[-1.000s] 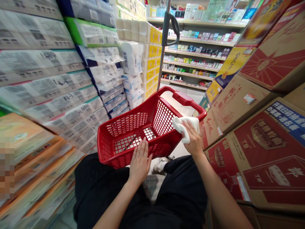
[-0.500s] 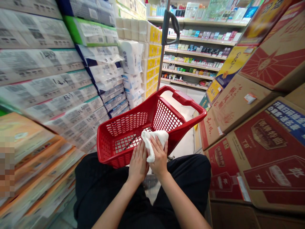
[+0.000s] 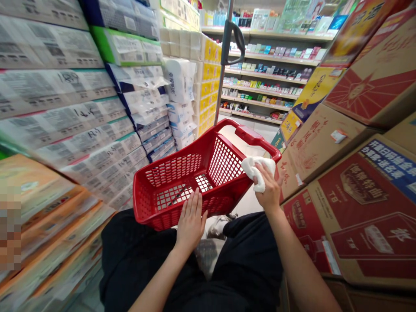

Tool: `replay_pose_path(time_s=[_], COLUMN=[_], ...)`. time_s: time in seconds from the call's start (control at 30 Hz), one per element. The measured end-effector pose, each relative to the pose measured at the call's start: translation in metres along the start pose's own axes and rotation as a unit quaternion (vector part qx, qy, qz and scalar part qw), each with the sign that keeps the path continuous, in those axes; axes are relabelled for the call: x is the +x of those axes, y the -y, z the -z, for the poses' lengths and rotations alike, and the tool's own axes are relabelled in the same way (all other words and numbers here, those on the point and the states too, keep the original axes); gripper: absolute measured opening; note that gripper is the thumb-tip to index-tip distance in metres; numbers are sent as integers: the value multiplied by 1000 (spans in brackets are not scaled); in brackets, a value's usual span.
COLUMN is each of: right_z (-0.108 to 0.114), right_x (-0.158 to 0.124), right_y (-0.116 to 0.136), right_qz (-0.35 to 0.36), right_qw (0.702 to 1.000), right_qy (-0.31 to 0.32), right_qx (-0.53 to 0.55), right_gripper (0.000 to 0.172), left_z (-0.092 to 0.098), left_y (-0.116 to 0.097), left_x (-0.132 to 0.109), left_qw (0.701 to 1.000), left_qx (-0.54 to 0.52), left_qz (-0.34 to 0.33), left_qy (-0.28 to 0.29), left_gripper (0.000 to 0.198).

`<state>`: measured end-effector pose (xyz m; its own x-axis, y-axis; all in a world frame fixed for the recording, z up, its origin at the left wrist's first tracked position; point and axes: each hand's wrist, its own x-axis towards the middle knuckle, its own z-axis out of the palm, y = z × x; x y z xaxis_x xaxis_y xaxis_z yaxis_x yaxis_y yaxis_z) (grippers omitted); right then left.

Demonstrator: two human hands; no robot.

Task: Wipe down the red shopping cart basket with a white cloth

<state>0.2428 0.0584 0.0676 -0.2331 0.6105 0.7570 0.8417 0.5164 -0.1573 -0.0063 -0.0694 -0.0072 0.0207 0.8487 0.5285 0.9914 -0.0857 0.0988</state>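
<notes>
A red plastic shopping basket (image 3: pixel 152 173) with perforated sides and a looped handle stands before my knees. My left hand (image 3: pixel 191 219) lies flat on its near side, fingers stretched out and together, holding nothing. Over at the basket's right end, my right hand (image 3: pixel 268 186) presses a white cloth (image 3: pixel 256 167) against the rim close to the handle. The cloth is bunched under the fingers and hides that part of the rim. Through the holes in the basket's floor, pale ground shows.
Tall stacks of wrapped paper packs (image 3: pixel 87 108) line the left side. Cardboard cartons (image 3: pixel 357 182) rise close on the right. A grey pole with a handle (image 3: pixel 232 43) stands beyond the basket, before shelves (image 3: pixel 269 56) of small boxes and bottles.
My right hand has slid the white cloth rightward and away from me along the rim, from beside my left hand to near the handle. My left hand stays on the near side.
</notes>
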Motion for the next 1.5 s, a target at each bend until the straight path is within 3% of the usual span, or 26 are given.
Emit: replay_pose_path(time_s=[0.07,0.17,0.3,0.37,0.47,0.57,0.67,0.77,0.83,0.93,1.13,1.23,1.33,1.4,1.5], right_z=[-5,-24,-47,-52,-50,-35,-15,-2,-3,-18,-53,-56,-48,-38,-21], right_x=[-2,-19,-50,-59,-57,-42,-24,-11,-9,-18,-57,-67,-61,-50,-28], right_y=[14,54,111,125,115,74,30,8,11,39,123,141,124,96,49], right_qz=[-38,-51,16,55,113,139,113,56,8,-35,33,53,106,136,120], right_qw=[999,998,994,990,982,982,990,998,1000,999,992,988,982,979,987], right_qy=[-19,-25,41,72,88,84,64,31,3,-17,70,94,116,121,94], right_qx=[8,39,97,113,121,100,48,13,6,16,99,110,108,96,56], right_gripper=[38,39,46,49,51,49,46,41,39,42,50,52,53,52,48], left_z=[0,-1,-1,-1,0,1,2,1,1,1,-1,-3,-3,-1,2], left_y=[0,2,5,7,7,5,4,4,4,4,6,8,7,5,3], left_x=[0,-1,-3,-4,-3,-1,-1,-1,-1,-1,-4,-7,-6,-3,0], left_qw=[1000,1000,1000,1000,1000,1000,1000,1000,1000,1000,1000,999,999,1000,1000], left_qx=[-7,-13,-16,-12,-5,-4,-12,-19,-21,-17,-14,-11,-4,-5,-12], left_qz=[3,-4,-16,-24,-29,-22,-18,-12,-8,-10,-24,-42,-33,-21,-12], left_qy=[-1,-2,2,-2,-4,0,-2,-2,-2,1,-4,-11,-10,-7,-2], left_gripper=[69,69,67,66,66,66,66,66,66,66,67,69,68,68,67])
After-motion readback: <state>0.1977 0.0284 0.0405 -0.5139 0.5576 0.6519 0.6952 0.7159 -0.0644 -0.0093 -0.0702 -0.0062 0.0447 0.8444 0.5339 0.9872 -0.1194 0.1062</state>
